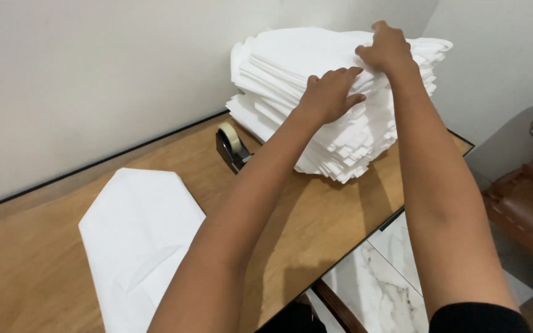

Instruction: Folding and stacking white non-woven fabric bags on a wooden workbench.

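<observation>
1. A folded white paper sheet (136,240) lies flat on the wooden desk (26,271), well to the left of and below both hands.
2. A tape dispenser (232,147) sits on the desk just below and left of the left hand, near the foot of the pile.
3. The left hand (330,94) rests palm-down on the sloping side of a tall stack of white paper sheets (291,68), fingers spread wide and pressing the edges, gripping nothing.
4. The right hand (387,48) sits just above and right of the left, on the top of the same stack, fingers curled over the upper sheets.
5. A brown leather seat (525,203) stands right of the right arm, beyond the desk.
</observation>
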